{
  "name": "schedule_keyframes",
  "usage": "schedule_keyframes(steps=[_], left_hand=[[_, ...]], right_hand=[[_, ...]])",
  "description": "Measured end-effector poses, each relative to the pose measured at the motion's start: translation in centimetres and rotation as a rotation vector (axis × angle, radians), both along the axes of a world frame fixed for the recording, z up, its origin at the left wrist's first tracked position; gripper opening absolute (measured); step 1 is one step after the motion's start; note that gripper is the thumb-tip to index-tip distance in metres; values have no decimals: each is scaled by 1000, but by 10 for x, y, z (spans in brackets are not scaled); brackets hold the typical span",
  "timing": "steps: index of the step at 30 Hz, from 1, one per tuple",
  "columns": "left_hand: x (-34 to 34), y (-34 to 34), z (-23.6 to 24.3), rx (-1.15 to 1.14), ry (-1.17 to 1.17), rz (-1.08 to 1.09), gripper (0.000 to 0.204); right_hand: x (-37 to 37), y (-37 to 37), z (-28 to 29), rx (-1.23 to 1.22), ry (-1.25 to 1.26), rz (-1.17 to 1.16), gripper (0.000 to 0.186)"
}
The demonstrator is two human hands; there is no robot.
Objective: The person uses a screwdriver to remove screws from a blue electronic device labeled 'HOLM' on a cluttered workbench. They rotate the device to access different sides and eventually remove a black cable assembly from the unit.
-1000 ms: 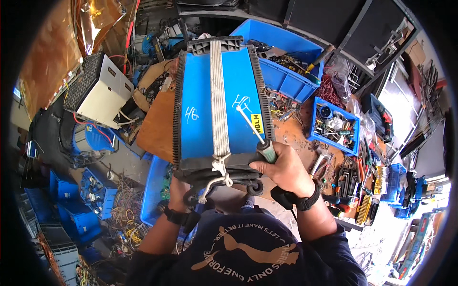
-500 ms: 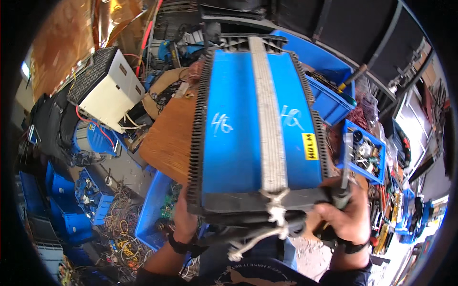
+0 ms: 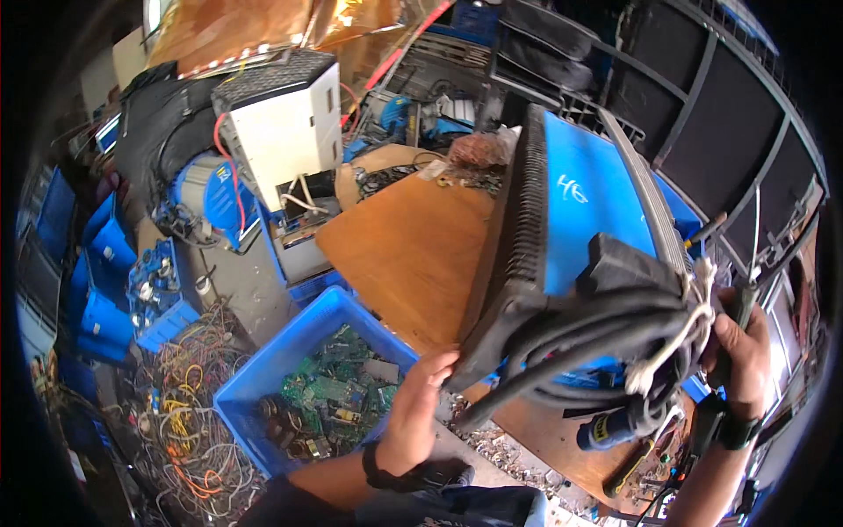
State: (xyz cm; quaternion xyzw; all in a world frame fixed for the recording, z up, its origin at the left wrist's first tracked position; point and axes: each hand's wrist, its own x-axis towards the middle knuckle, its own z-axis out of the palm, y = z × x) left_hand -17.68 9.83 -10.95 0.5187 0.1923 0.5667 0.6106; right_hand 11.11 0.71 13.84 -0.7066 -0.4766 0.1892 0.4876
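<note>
A blue electrical unit (image 3: 584, 189) with black finned sides stands tilted over a brown wooden board (image 3: 413, 250). A pale strap (image 3: 645, 180) runs along its blue face. Thick black cable (image 3: 571, 329) is coiled at its near end, tied with whitish cord (image 3: 698, 307); a blue plug (image 3: 606, 429) hangs below. My left hand (image 3: 417, 408) has its fingers closed against the unit's lower left corner. My right hand (image 3: 742, 351) is closed round the dark handle of a screwdriver (image 3: 745, 303), shaft upward, beside the coil. Whether it also grips the unit is hidden.
A blue crate (image 3: 230, 400) of green circuit boards stands at the lower left, beside a heap of tangled wires (image 3: 189, 422). A white cabinet (image 3: 285, 132) is further back. Another screwdriver (image 3: 628, 470) and small scraps lie on the work surface near me.
The unit has turned and tilted in my hands, so its finned side and cable coil now face me. My view has swung, showing more of the circuit-board crate. The screwdriver stays in my right hand.
</note>
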Motion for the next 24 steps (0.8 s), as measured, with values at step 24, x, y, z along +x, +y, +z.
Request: schedule_keyframes(steps=[24], left_hand=[[-28, -112, 29, 127, 164, -368, 21]], right_hand=[[-149, -149, -94, -131, 229, 124, 50]])
